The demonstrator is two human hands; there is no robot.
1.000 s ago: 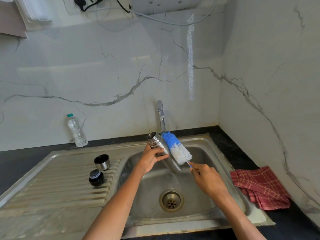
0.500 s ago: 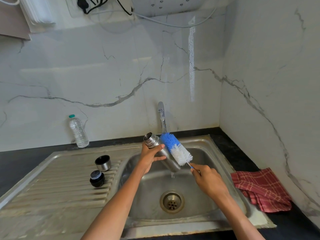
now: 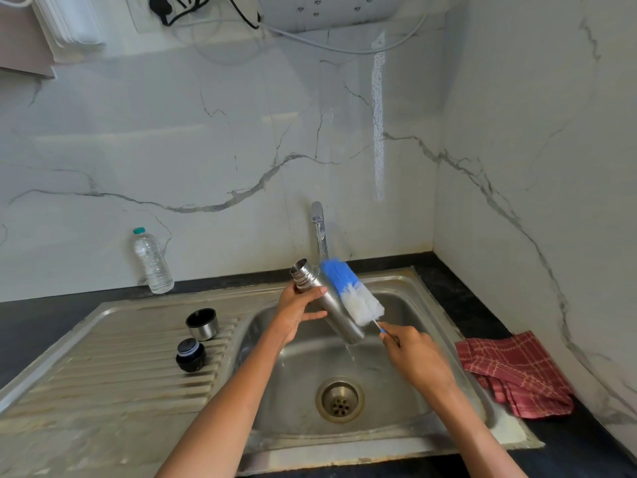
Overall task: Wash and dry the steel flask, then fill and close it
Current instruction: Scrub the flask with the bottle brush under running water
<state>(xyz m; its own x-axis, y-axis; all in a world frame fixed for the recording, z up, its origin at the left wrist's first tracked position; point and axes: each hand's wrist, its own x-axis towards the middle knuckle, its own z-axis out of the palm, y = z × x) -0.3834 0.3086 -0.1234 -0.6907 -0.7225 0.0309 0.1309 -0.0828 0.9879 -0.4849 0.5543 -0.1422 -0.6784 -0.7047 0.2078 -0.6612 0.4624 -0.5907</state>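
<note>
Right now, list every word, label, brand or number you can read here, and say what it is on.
No text can be read in this view.
plastic water bottle: no label shows.
steel flask, held in the left hand: no marking shows.
white appliance on the wall: only small marks, too blurred to read.

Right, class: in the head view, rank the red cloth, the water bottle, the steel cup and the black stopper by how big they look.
1. Red cloth, clearly largest.
2. Water bottle.
3. Steel cup and black stopper: they look about alike, so no ranking between them.
</note>
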